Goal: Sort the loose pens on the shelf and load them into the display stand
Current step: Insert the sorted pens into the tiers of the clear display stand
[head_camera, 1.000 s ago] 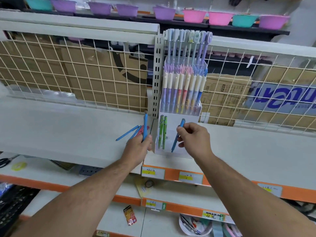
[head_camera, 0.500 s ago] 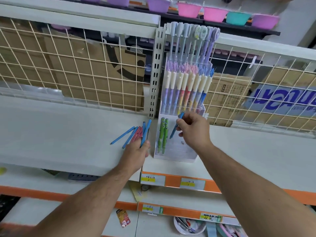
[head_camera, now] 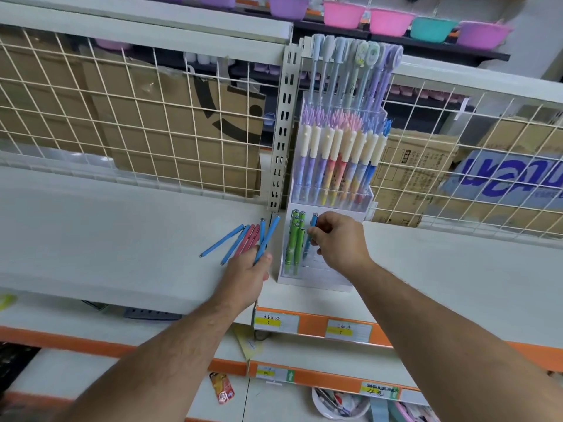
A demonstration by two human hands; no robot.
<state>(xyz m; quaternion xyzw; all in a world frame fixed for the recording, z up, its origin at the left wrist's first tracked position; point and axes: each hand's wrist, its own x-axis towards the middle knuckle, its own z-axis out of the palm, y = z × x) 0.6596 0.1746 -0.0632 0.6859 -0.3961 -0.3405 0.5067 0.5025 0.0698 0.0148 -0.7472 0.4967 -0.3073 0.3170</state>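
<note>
The white shelf (head_camera: 122,239) with a wire-grid back carries the display stand (head_camera: 320,284). The loose pens (head_camera: 248,239), blue and red, lie fanned on the shelf just left of the stand, where the left hand (head_camera: 246,269) pinches the lower end of one blue pen (head_camera: 269,236). The right hand (head_camera: 341,242) pinches a second blue pen (head_camera: 313,229) upright in the stand's front compartment, beside the green pens (head_camera: 294,242).
</note>
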